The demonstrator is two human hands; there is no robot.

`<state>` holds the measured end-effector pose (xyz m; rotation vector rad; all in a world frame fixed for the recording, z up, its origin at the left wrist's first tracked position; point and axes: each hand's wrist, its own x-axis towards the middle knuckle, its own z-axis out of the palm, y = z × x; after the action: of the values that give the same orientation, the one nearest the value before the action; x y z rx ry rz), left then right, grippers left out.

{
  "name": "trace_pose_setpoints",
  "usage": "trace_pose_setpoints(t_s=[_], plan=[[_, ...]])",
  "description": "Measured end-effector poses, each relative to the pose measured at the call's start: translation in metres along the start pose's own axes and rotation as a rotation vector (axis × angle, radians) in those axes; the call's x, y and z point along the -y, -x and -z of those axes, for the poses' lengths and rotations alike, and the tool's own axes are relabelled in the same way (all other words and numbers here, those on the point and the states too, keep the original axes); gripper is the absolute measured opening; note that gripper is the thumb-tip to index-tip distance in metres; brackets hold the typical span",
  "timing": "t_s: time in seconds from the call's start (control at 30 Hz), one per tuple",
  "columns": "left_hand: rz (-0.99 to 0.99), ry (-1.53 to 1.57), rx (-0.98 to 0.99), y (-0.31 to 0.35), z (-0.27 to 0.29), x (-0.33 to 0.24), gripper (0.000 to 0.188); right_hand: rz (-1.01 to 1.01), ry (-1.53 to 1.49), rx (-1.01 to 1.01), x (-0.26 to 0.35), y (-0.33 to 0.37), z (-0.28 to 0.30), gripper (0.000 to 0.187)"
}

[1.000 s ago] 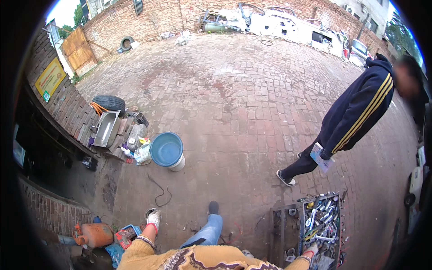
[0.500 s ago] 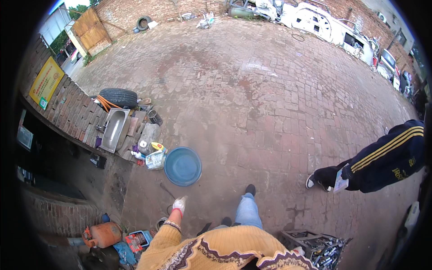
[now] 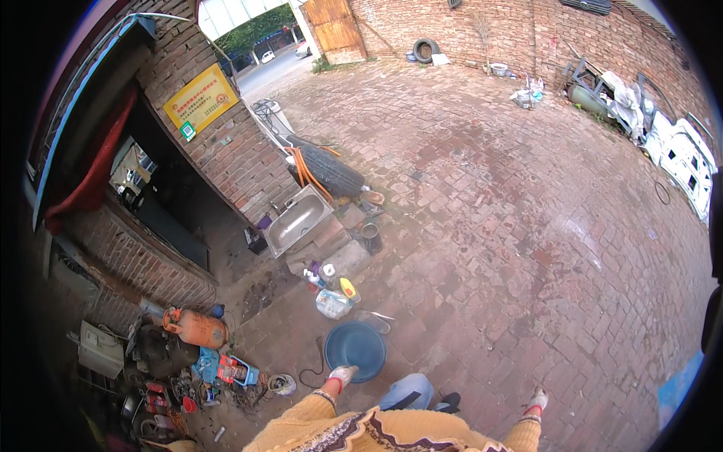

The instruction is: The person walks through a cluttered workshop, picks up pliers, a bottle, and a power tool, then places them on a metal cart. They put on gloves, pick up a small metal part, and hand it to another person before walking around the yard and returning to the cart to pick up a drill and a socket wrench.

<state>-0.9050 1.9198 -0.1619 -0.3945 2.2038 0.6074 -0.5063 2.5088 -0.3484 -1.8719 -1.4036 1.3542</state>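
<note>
Now the view has swung left; left hand at the basin, tool rack out of frame.
White-gloved left hand overlaps the near rim of the blue round plastic basin, which sits on the brick paving at 1 o'clock from it; half a second ago there was a gap. Contact unclear; can't tell if its fingers are wide, narrow or gripping. White-gloved right hand, at 3–4 o'clock from the left, was by the metal rack of tools; now over bare paving, nothing visible in it, finger spread unreadable. Net: basin is the nearest thing to either hand. From basin: crumpled white plastic bag and rectangular steel sink at 11 o'clock, orange metal gas cylinder at 9.
</note>
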Motion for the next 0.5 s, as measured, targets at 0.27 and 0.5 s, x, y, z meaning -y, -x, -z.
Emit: trace_pose_setpoints(t_s=[0.27, 0.5], plan=[[0.210, -0.067, 0.037, -0.087, 0.005, -0.078, 0.055, 0.113, 0.015, 0.149, 0.207, -0.158, -0.188, 0.048], [-0.096, -0.147, -0.168, -0.242, 0.028, -0.257, 0.050, -0.629, 0.513, 0.259, 0.220, -0.177, -0.200, 0.049]])
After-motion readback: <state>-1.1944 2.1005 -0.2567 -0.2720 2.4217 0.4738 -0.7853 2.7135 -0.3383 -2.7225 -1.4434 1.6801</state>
